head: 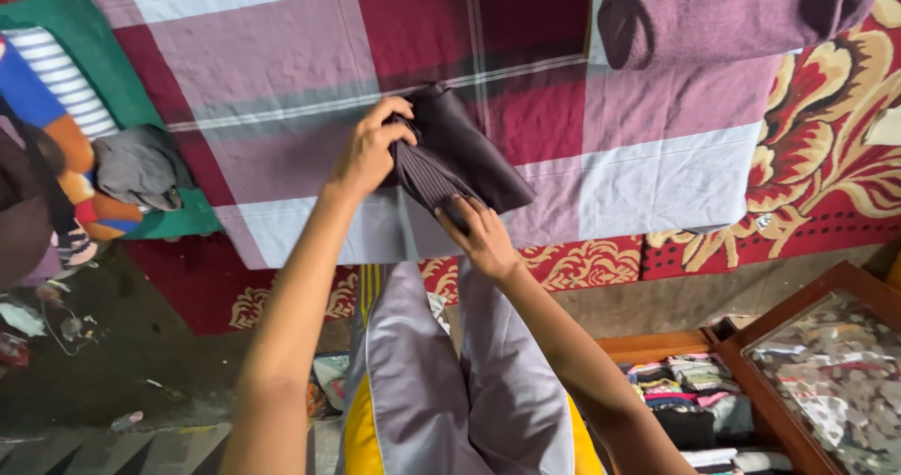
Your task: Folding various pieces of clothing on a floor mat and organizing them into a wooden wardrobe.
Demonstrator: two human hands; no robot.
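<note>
A small dark ribbed garment (460,151), folded into a compact shape, lies on a maroon, pink and white checked cloth (282,53). My left hand (371,146) grips its upper left edge, fingers curled over the fold. My right hand (481,234) presses on its lower end with fingers on the ribbed part. Both forearms reach up from the bottom of the view over my grey and yellow trousers (450,381).
A folded purple garment (723,10) lies at the top right. A grey cloth (136,167) rests on a green mat at left. A red floral rug (826,156) lies under the checked cloth. An open wooden drawer (694,405) with folded clothes is at the bottom right.
</note>
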